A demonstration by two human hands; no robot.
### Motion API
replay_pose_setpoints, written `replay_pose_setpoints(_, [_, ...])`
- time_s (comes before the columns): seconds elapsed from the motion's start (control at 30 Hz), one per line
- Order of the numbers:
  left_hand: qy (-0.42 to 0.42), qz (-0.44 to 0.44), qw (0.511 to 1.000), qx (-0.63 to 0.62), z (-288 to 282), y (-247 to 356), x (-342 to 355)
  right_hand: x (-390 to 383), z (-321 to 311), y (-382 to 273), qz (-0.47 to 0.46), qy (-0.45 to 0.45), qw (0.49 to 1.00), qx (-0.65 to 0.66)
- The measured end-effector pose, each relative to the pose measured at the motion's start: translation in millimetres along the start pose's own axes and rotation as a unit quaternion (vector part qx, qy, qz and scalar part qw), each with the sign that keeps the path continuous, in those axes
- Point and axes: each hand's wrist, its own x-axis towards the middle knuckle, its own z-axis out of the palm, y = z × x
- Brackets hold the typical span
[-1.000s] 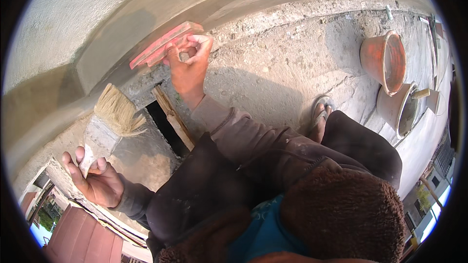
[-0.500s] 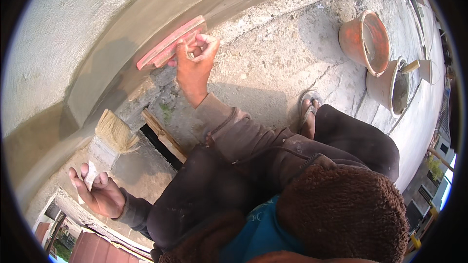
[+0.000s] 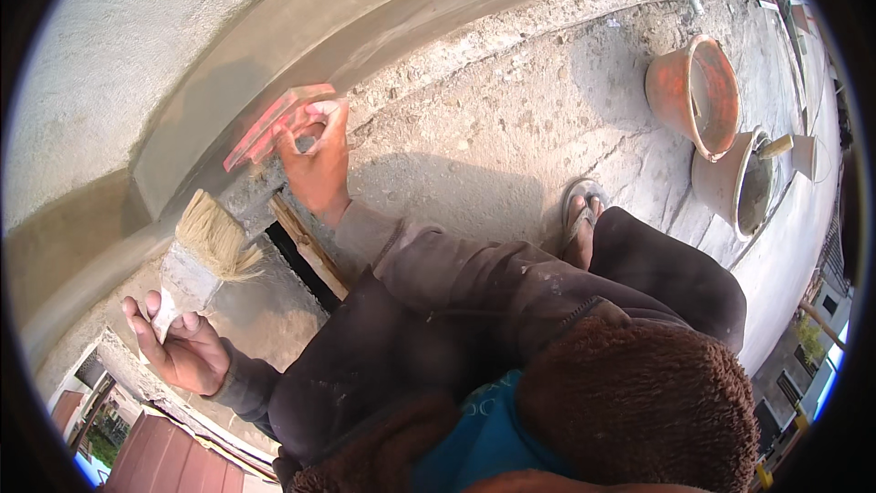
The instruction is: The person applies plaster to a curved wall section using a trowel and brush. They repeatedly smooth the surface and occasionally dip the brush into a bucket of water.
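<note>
My right hand [image 3: 317, 164] is closed on a red plastering float [image 3: 274, 124]. The float's long edge lies against the smooth, damp-looking grey band [image 3: 365, 41] at the foot of the wall. A wide brush with pale bristles [image 3: 217, 239] is in my left hand [image 3: 193, 356], fingers closed round its whitish handle. Its bristles point up toward the wall, apart from it as far as I can tell. The right hand's fingers blur slightly with motion.
An orange bucket [image 3: 671, 96] and a greyish bucket [image 3: 716, 178] with a handled tool in it stand to the right on rough concrete. Between my arms lies a dark slot edged by a wooden strip [image 3: 310, 242]. My sandalled foot [image 3: 579, 224] rests on the ground.
My right hand has slid the float left and nearer along the grey band. The left hand and brush have shifted only slightly.
</note>
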Motion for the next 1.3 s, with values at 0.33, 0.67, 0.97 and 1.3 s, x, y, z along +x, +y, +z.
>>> replay_pose_setpoints(0.33, [0.043,-0.115,0.974,-0.188,-2.5,5.3,-3.3,38.2,-99.3,-69.4,-0.057,0.032,0.966,0.250])
replay_pose_setpoints(0.67, [0.123,-0.264,0.949,-0.122,17.4,-19.6,-19.1,-9.5,-85.0,-82.6,-0.009,-0.219,0.942,0.252])
replay_pose_setpoints(0.97, [0.151,-0.095,0.972,-0.153,-46.6,35.3,-54.0,-16.9,11.5,-62.3,-0.056,-0.066,0.962,0.259])
replay_pose_setpoints(1.3, [0.035,-0.059,0.969,-0.238,-57.3,36.3,-17.1,-55.3,31.3,19.1,0.088,-0.065,0.977,0.181])
